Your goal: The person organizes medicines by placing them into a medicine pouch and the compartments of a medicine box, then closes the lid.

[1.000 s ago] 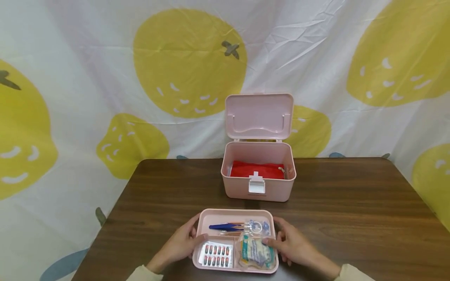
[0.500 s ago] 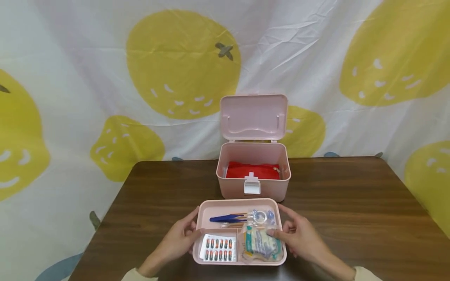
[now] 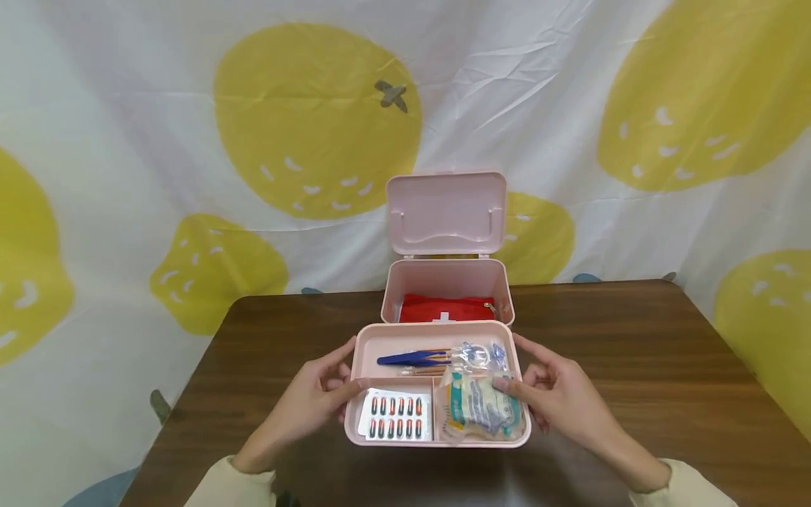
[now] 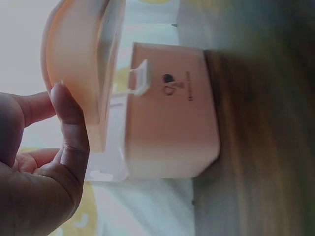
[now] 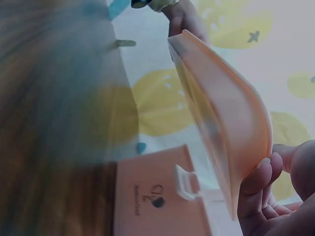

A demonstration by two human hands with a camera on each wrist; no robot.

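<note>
Both hands hold a pale pink divided tray at its two ends, raised above the table. The left hand grips the left end, thumb on top at the rim. At the other end the right hand grips the side, its thumb over a clear packet with a teal and cream print. A blister pack of red and black capsules lies in the front left compartment. Blue tweezers lie in the rear one, beside swab-like sticks. From the wrist views, the tray's underside shows, with fingertips against it.
Behind the tray stands a pink box, its lid raised. A red pouch with a white cross and zip lies inside. The tray overlaps the box's front in the head view. A fruit-print cloth hangs behind the wooden table.
Both hands have lifted the tray up and towards the box, and it now covers the box's front and latch in the head view. The head view has shifted slightly.
</note>
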